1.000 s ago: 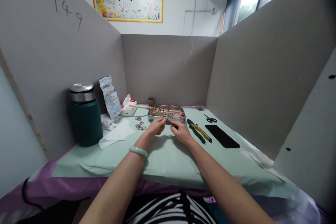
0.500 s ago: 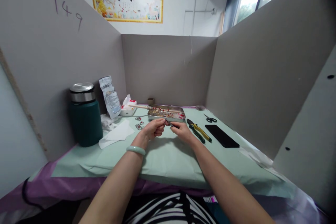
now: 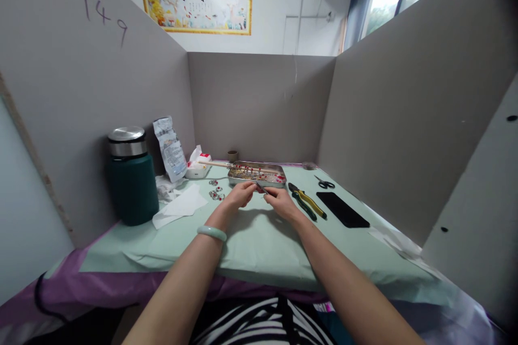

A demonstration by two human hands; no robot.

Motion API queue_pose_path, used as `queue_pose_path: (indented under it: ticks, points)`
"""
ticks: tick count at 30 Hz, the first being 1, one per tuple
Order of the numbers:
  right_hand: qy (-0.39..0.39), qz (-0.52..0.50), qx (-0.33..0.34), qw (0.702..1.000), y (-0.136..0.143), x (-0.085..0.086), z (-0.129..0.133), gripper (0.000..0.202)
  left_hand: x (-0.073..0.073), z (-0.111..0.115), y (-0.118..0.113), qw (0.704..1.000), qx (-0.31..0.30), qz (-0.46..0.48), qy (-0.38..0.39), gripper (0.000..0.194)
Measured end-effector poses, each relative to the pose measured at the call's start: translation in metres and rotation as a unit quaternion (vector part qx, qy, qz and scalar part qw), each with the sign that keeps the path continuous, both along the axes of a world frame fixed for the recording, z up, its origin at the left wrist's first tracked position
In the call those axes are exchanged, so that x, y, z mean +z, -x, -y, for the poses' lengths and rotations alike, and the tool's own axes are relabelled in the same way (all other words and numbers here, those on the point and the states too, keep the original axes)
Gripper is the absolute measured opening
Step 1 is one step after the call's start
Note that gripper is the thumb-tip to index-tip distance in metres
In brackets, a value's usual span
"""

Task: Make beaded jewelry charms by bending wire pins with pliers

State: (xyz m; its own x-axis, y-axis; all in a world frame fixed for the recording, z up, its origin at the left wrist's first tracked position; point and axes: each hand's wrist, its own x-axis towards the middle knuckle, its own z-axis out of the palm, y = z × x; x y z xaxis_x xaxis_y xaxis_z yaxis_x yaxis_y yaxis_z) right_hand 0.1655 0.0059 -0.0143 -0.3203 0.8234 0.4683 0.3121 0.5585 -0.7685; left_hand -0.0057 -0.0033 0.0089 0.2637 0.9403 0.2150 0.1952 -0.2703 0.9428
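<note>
Both hands meet just in front of a shallow metal tray (image 3: 234, 180) that holds small red and metallic beads. Between the thumb and fingers of my right hand (image 3: 281, 204) is a slim grey metal tool, seemingly tweezers (image 3: 261, 188), angled up and left toward the other hand's fingertips. My left hand (image 3: 239, 197), with a pale green bangle (image 3: 212, 233) on its wrist, is closed in a pinch at the tool's tip. What it pinches is too small to make out. Left of that hand, several small silver-and-red beaded pieces (image 3: 216, 193) lie on the pale green table cover (image 3: 263, 248).
Yellow-and-green-handled pliers (image 3: 309, 205), a black flat pad (image 3: 342, 209) and scissors (image 3: 325, 184) lie right. A teal flask (image 3: 133, 183), white paper (image 3: 181, 206), a foil pouch (image 3: 170, 148) and a tissue pack (image 3: 198, 166) stand left. A thin stick (image 3: 213, 164) rests across the tray. Grey partitions (image 3: 261, 102) enclose the table.
My left hand has turned slightly and its fingers have shifted a little to the right, closer to the tool. The tool in my right hand shows more and points up more steeply.
</note>
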Motion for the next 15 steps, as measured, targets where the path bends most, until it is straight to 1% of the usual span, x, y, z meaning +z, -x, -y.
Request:
queue_pose_path:
  ticks: [2, 4, 6, 7, 10, 12, 15]
  points:
    - [0.0, 0.014, -0.017, 1.0, 0.0007, -0.0016, -0.001, 0.037, -0.0023, -0.0044, -0.0014, 0.994, 0.05, -0.07, -0.066, 0.025]
    - [-0.001, 0.035, -0.05, 0.998, 0.002, -0.0031, -0.002, 0.035, -0.004, -0.0075, -0.0029, 0.977, 0.105, -0.133, -0.133, 0.021]
    - [0.001, 0.042, -0.071, 0.997, 0.0029, -0.0032, -0.0021, 0.034, -0.0042, -0.0081, -0.0041, 0.967, 0.127, -0.154, -0.16, 0.02]
    - [0.006, 0.038, -0.068, 0.997, 0.003, -0.0025, -0.0016, 0.034, -0.0038, -0.0073, -0.0044, 0.97, 0.122, -0.147, -0.151, 0.022]
    - [0.037, 0.012, -0.033, 0.999, 0.002, 0.0014, 0.0014, 0.034, -0.0014, -0.0026, -0.0044, 0.99, 0.074, -0.096, -0.074, 0.027]
    - [0.053, 0.003, -0.021, 0.998, 0.0009, 0.004, 0.0034, 0.033, -0.0001, 0.0002, -0.0043, 0.996, 0.051, -0.065, -0.035, 0.029]
    - [0.055, -0.002, -0.02, 0.998, 0.0003, 0.0055, 0.0043, 0.031, 0.0004, 0.0014, -0.005, 0.997, 0.058, -0.05, -0.03, 0.027]
